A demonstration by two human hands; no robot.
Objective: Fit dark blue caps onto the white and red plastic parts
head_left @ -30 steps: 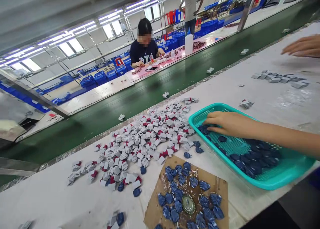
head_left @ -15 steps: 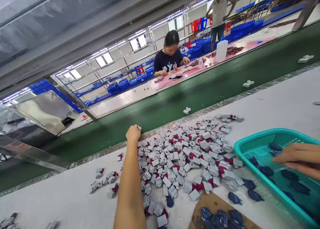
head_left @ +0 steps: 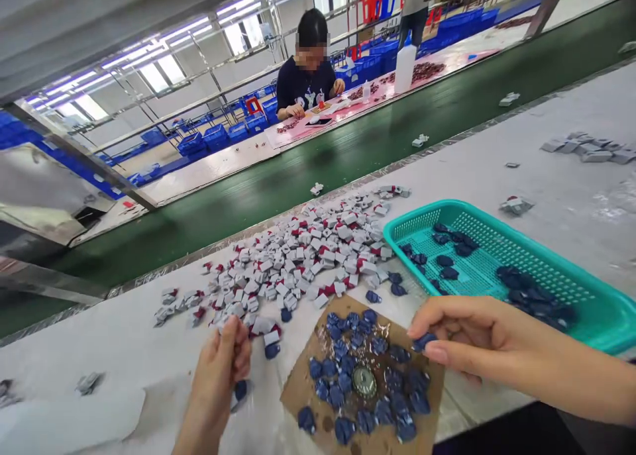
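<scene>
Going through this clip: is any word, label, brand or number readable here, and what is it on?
Nothing can be read for certain.
Seated co-worker's navy T-shirt: white print, too blurred to read.
White plastic bottle: no legible label.
Round metal disc on the cardboard: too small to read.
Dark blue pieces: no legible marks.

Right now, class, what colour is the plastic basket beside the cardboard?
Teal with a mesh pattern: the plastic basket shows best in the head view.
</scene>
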